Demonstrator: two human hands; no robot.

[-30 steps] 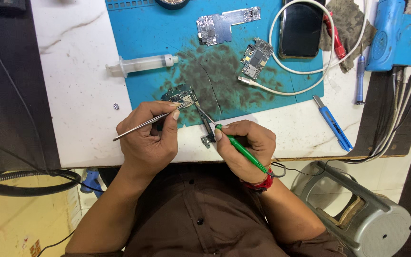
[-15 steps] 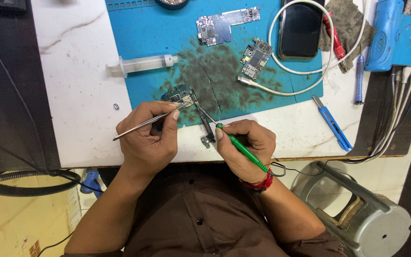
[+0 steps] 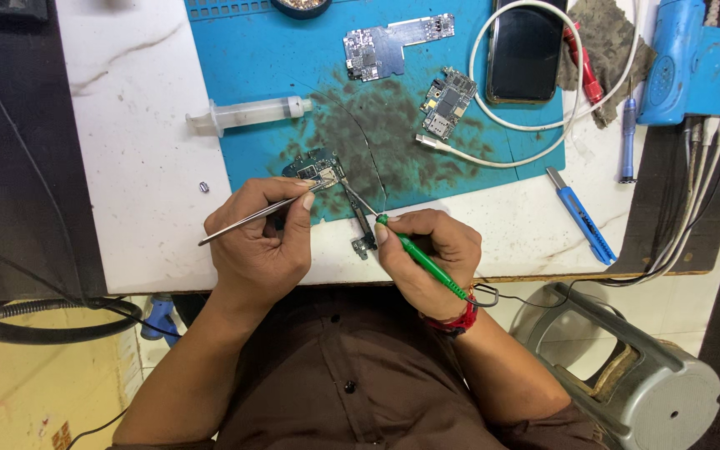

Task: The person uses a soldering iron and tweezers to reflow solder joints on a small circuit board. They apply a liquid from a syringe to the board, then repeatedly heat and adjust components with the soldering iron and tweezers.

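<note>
Seen from the head camera, a person works at the near edge of a white table (image 3: 135, 125), where a blue mat (image 3: 268, 58) stops just short of the table lip, leaving only a narrow white strip between mat and edge. The left hand (image 3: 260, 242) pinches metal tweezers (image 3: 260, 212), fingers closed narrow around them; their long axis runs from 8 o'clock up to 2 o'clock, tips on a small circuit board (image 3: 317, 171) lying on the mat's dark-stained lower part. The right hand (image 3: 427, 254) grips a green-handled soldering iron (image 3: 422, 262), fingers wrapped tight; it points toward 10 o'clock, its tip meeting the same board. Open room lies at 9 o'clock on bare table. At 11 o'clock rests a syringe (image 3: 247, 112); at 12 and 1 o'clock, two more boards (image 3: 393, 46) and a phone (image 3: 527, 50) ringed by a white cable (image 3: 502, 154). A blue utility knife (image 3: 581, 215) lies at 3 o'clock.
</note>
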